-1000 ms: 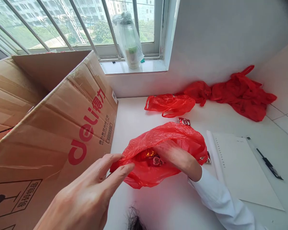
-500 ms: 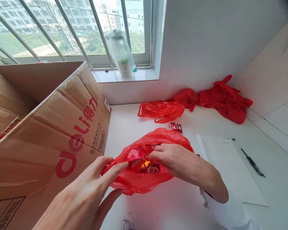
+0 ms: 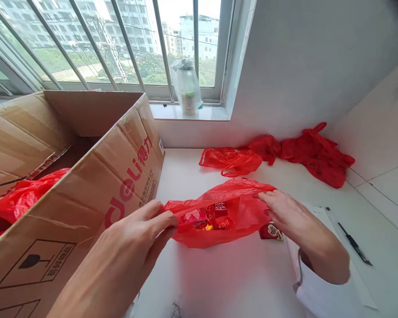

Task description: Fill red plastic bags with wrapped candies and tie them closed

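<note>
A thin red plastic bag (image 3: 248, 212) lies on the white table with its mouth spread wide. Inside it sit several small red packets (image 3: 220, 216), some with pale lettering and one with a shiny gold patch. My left hand (image 3: 149, 229) pinches the bag's left edge between thumb and fingers. At the opposite end, my right hand (image 3: 281, 210) has its fingers closed on the right edge of the bag. One dark red packet (image 3: 271, 231) rests on the table just below my right hand, outside the bag.
A large cardboard box (image 3: 119, 176) stands on the left, with red plastic bags (image 3: 29, 194) inside. More red bags (image 3: 234, 160) lie along the wall. Paper (image 3: 361, 282) and a black pen (image 3: 354, 243) are at right. A bagged bottle (image 3: 187, 90) stands on the windowsill.
My right hand has come out of the bag's mouth and moved right to grip its right edge. The bag is now stretched wider and flatter. The view has shifted left, showing more of the box.
</note>
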Tool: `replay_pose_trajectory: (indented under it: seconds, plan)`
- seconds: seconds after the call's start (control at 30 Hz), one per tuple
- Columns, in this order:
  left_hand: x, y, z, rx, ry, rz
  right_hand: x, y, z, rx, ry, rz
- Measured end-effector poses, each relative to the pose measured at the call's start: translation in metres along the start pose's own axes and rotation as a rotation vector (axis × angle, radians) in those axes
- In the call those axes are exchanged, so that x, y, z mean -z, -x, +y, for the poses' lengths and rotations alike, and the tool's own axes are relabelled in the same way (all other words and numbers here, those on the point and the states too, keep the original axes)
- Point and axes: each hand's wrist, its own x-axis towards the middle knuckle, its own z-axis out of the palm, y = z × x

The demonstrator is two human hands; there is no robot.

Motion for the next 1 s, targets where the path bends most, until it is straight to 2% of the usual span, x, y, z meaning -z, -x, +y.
replay_pose_trajectory:
  seconds: [0.07, 0.17, 0.3, 0.33, 0.4, 0.53, 0.6, 0.67, 0.73, 0.87, 1.0]
  plan:
    - [0.006, 0.004, 0.001, -0.070, -0.005, 0.081, 0.009, 0.009, 0.011, -0.009, -0.034, 0.027]
    - [0.011, 0.007, 0.005, -0.070, -0.056, 0.152, 0.023, 0.017, 0.022, -0.016, -0.041, 0.126]
    - [0.008, 0.003, 0.010, -0.008, -0.062, 0.105, 0.032, 0.019, 0.021, -0.033, -0.021, 0.306]
    - [0.006, 0.001, 0.011, 0.002, -0.066, 0.094, 0.031, 0.019, 0.019, -0.041, -0.033, 0.295]
    - [0.004, -0.002, 0.012, 0.012, -0.077, 0.090, 0.027, 0.016, 0.014, -0.055, -0.087, 0.192]
    - [-0.004, -0.015, 0.017, 0.005, -0.091, 0.201, 0.018, 0.010, 0.009, -0.100, -0.127, -0.031]
    - [-0.008, -0.023, 0.020, 0.073, -0.106, 0.259, 0.018, 0.010, 0.009, -0.096, -0.121, -0.089]
    - [-0.012, -0.030, 0.023, 0.190, -0.123, 0.283, 0.023, 0.012, 0.010, -0.070, -0.137, -0.094]
    - [-0.012, -0.034, 0.023, 0.259, -0.113, 0.278, 0.031, 0.016, 0.011, -0.054, -0.164, 0.005]
    - [-0.006, -0.030, 0.021, 0.268, -0.017, 0.303, 0.051, 0.024, 0.008, -0.055, -0.235, 0.294]
    - [0.003, -0.019, 0.018, 0.286, 0.077, 0.371, 0.063, 0.029, 0.005, -0.200, -0.397, 0.428]
